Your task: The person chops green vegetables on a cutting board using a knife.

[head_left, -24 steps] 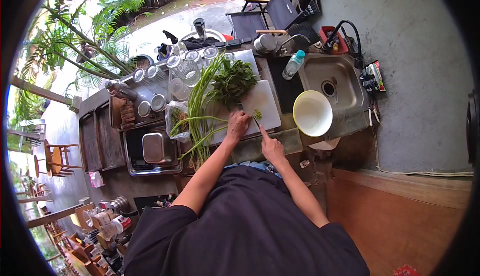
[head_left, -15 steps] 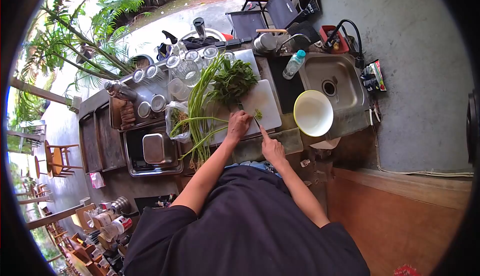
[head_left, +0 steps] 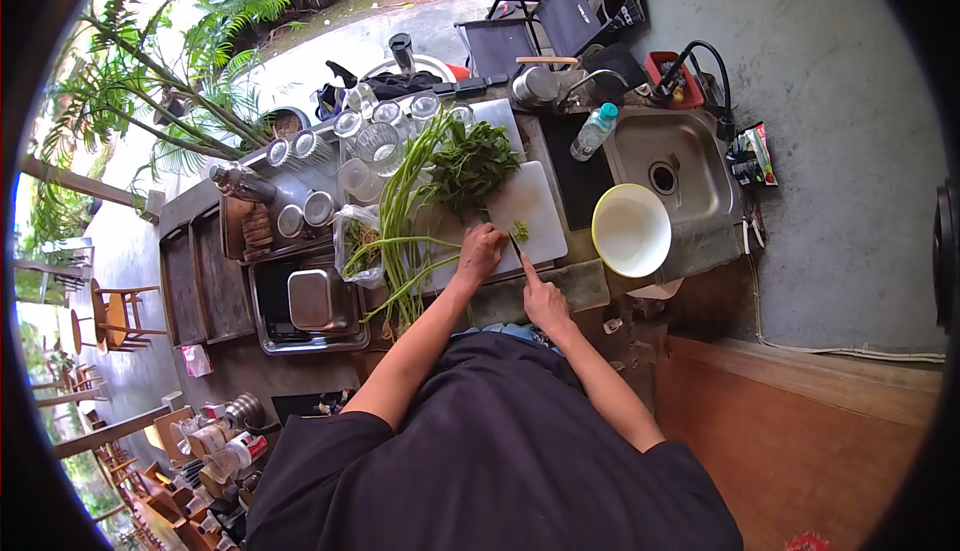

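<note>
My left hand (head_left: 483, 251) is closed on the white cutting board (head_left: 540, 213), its fingers pressed around a green stem that runs into it from the left. Just to the right, my right hand (head_left: 545, 303) grips a knife (head_left: 517, 248), index finger stretched along it, the blade close to my left fingertips. A small heap of chopped green pieces (head_left: 520, 232) lies by the blade. Leafy greens (head_left: 472, 169) are piled at the back of the board. Long green stems (head_left: 400, 221) lie across its left side. The handle is mostly hidden in my right hand.
A white bowl with a yellow-green rim (head_left: 631, 231) stands right of the board, beside a steel sink (head_left: 690, 166). A bottle with a turquoise cap (head_left: 594, 133) stands behind. Glasses (head_left: 380, 146), a plastic bag (head_left: 358, 241) and metal trays (head_left: 310, 343) are at left.
The view has shifted slightly, so the counter sits a little further right. Both hands keep nearly the same place, with the knife still beside my left fingers.
</note>
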`<state>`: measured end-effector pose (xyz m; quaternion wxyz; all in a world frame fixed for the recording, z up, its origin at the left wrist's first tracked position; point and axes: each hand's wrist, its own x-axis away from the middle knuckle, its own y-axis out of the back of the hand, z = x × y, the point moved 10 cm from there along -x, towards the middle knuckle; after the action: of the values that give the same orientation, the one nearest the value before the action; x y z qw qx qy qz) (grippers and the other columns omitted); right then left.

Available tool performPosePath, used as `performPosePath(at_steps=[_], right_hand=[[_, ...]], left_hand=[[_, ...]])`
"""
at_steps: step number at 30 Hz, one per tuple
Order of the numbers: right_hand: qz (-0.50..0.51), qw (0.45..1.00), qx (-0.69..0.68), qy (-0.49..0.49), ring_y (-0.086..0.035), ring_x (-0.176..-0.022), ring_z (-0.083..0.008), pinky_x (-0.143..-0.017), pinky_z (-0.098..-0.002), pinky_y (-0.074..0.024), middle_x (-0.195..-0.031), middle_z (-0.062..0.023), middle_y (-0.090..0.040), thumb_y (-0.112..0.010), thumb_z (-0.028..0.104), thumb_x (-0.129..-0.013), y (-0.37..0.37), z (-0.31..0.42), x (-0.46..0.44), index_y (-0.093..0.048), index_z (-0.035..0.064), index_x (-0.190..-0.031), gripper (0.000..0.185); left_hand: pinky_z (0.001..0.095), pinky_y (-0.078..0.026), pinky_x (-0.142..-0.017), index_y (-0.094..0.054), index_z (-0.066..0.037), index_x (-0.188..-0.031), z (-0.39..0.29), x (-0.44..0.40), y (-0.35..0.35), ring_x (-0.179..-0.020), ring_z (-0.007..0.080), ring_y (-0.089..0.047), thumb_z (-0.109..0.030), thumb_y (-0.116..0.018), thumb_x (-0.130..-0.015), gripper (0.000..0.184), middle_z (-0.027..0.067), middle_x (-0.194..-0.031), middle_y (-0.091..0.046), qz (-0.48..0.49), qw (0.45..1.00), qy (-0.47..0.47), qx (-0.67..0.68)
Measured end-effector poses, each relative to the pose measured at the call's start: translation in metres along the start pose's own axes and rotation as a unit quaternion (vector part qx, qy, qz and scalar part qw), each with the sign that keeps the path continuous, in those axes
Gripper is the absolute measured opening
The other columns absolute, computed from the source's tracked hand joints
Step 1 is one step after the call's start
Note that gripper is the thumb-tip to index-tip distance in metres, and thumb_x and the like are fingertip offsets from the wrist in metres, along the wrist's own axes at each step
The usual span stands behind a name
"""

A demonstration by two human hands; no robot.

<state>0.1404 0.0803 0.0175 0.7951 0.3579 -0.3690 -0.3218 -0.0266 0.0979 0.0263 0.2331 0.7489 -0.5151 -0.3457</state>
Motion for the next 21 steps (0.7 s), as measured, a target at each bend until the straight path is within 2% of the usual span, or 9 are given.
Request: performPosePath(at_steps=[6, 8, 14, 21], right_hand=[[-0.036, 0.999, -0.009, 0.033, -0.065, -0.079, -0.0517, -0.078, -0.063, -0.0507, -0.079, -0.0312, -0.066, -0.05, 0.018, -0.096, -0.014, 0.001, -0.033, -0.012, 0.0334, -0.16, 0.076], [-0.041, 0.998, -0.003, 0.037, -0.065, -0.079, -0.0522, -0.078, -0.0631, -0.0507, -0.08, -0.0311, -0.066, -0.05, 0.018, -0.097, -0.018, 0.001, -0.04, -0.009, 0.0329, -0.16, 0.077], [0.004, 1.0, -0.001, 0.021, -0.065, -0.079, -0.0525, -0.077, -0.064, -0.05, -0.08, -0.0319, -0.066, -0.049, 0.018, -0.096, -0.025, -0.006, -0.021, -0.007, 0.0332, -0.16, 0.078], [0.002, 1.0, 0.015, 0.023, -0.065, -0.078, -0.0524, -0.077, -0.065, -0.0493, -0.08, -0.0313, -0.066, -0.05, 0.017, -0.096, -0.019, -0.008, -0.011, -0.008, 0.0329, -0.16, 0.079]], left_hand=[[0.0421, -0.045, -0.078, -0.073, -0.011, -0.091, -0.003, -0.001, 0.003, -0.09, 0.0283, -0.064, -0.005, -0.069, -0.078, 0.015, 0.0056, -0.088, -0.067, -0.01, 1.0, -0.022, 0.008], [0.0407, -0.044, -0.083, -0.074, -0.011, -0.088, -0.001, 0.0, 0.001, -0.089, 0.0263, -0.064, -0.009, -0.068, -0.081, 0.009, 0.0052, -0.086, -0.066, -0.001, 1.0, -0.009, -0.002], [0.0392, -0.04, -0.087, -0.073, -0.014, -0.087, -0.005, 0.001, 0.007, -0.088, 0.0234, -0.065, -0.011, -0.07, -0.082, 0.007, 0.0037, -0.086, -0.066, -0.026, 0.999, -0.007, -0.025], [0.0393, -0.04, -0.087, -0.073, -0.015, -0.088, -0.003, 0.003, 0.002, -0.088, 0.0224, -0.065, -0.013, -0.07, -0.083, 0.007, 0.003, -0.085, -0.066, -0.017, 0.999, -0.013, -0.027]])
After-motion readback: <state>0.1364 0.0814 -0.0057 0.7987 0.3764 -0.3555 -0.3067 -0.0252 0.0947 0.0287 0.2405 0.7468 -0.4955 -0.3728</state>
